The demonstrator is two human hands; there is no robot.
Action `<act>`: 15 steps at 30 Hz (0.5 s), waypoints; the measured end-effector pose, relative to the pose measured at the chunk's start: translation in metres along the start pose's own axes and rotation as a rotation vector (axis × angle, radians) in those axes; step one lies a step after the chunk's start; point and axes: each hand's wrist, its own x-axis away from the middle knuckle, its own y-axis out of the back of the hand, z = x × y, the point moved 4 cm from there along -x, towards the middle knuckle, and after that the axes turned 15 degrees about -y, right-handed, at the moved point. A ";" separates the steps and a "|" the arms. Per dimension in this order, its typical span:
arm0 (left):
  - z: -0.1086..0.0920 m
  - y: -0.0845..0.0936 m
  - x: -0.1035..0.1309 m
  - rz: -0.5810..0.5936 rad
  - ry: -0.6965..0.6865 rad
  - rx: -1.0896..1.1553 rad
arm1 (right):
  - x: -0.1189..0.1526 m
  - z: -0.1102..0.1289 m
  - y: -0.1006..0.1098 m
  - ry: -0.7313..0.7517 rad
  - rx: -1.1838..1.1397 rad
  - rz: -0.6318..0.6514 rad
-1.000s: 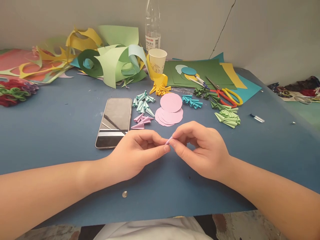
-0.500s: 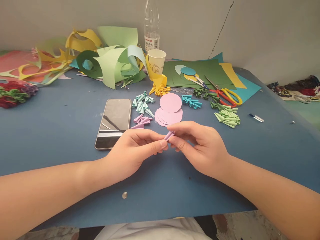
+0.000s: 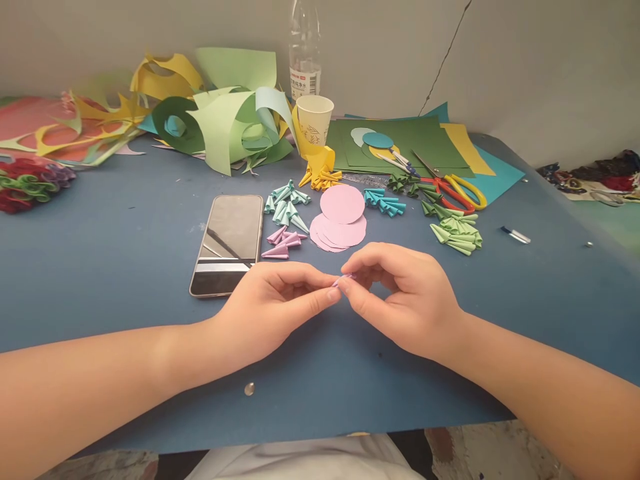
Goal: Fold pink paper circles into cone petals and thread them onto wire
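Note:
Between the fingertips of both hands is a small purple paper cone (image 3: 344,280), mostly covered by my fingers. My left hand (image 3: 280,297) pinches its near end, and my right hand (image 3: 400,293) grips it from the other side with thumb and index finger. Just beyond my hands lie pink paper circles (image 3: 342,233) in an overlapping stack. A little group of purple cones (image 3: 285,241) rests between that stack and a smartphone (image 3: 227,240). Pale mint cones (image 3: 286,205), blue cones (image 3: 384,201) and light green cones (image 3: 457,233) lie around the circles.
A paper cup (image 3: 314,117) and a plastic bottle (image 3: 305,53) stand at the back beside curled paper scraps (image 3: 227,127). Red and yellow scissors (image 3: 453,190) lie near dark green sheets (image 3: 415,140). A rolled-paper piece (image 3: 33,183) sits far left, a pen cap (image 3: 515,235) right.
My right fingers have turned the purple cone and closed further over it, so less of it shows. Both hands have shifted slightly to the right.

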 end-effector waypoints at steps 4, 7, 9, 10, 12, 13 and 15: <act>0.000 0.000 0.001 0.029 0.006 0.008 | -0.001 -0.001 -0.001 -0.052 -0.045 0.048; -0.001 -0.001 0.002 0.059 -0.006 -0.002 | -0.002 -0.004 -0.002 -0.103 -0.102 0.118; -0.002 -0.002 0.003 0.088 -0.033 -0.054 | -0.003 -0.006 -0.003 -0.153 -0.135 0.164; -0.002 -0.003 0.003 0.105 -0.047 -0.095 | -0.003 -0.007 -0.003 -0.187 -0.150 0.183; -0.002 -0.004 0.004 0.140 -0.063 -0.188 | -0.005 -0.009 -0.001 -0.258 -0.184 0.187; -0.002 -0.005 0.004 0.155 -0.065 -0.228 | -0.007 -0.010 0.002 -0.287 -0.208 0.167; -0.003 -0.006 0.005 0.176 -0.072 -0.287 | -0.011 -0.011 0.009 -0.324 -0.269 0.091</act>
